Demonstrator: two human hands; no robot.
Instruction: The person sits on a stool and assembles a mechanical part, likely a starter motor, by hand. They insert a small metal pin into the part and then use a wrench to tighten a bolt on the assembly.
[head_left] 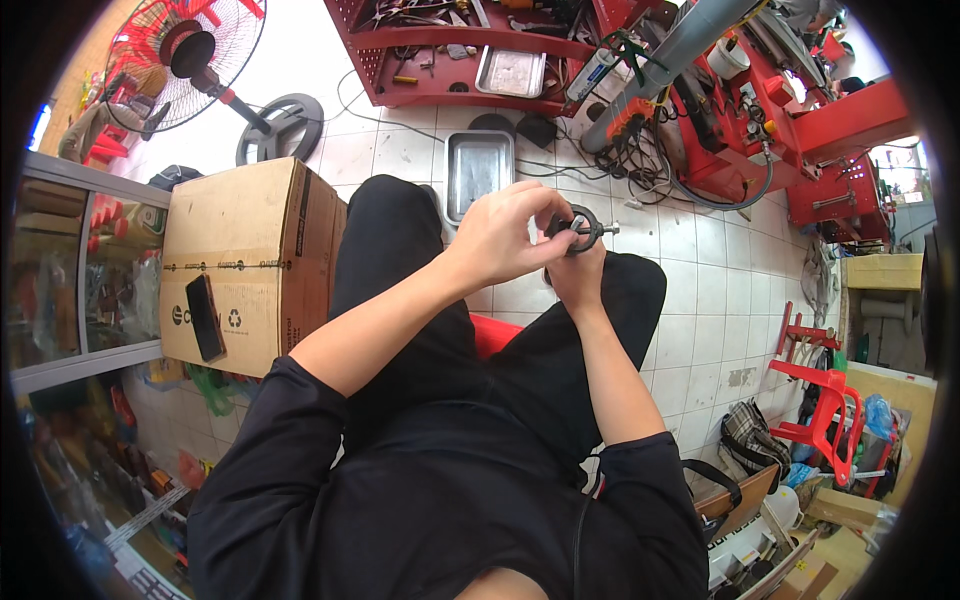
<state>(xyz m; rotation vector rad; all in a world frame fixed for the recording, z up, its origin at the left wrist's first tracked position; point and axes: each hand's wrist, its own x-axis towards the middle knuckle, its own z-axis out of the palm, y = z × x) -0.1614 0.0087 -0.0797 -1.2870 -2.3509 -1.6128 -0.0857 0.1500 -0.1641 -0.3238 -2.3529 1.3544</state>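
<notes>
The person sits over a white tiled floor, knees apart, with a cardboard box at the left bearing a dark phone. A red workbench and a steel tray lie ahead on the floor side. Both hands meet above the lap. The left hand curls over a small dark ring-shaped part, fingers closed on its rim; the right hand supports the part from below, also closed on it. A short metal pin projects from the ring toward the right. Judged from this, fitting work on the part is in mid-course: the part is in hand, not set down, and nothing shows it finished
</notes>
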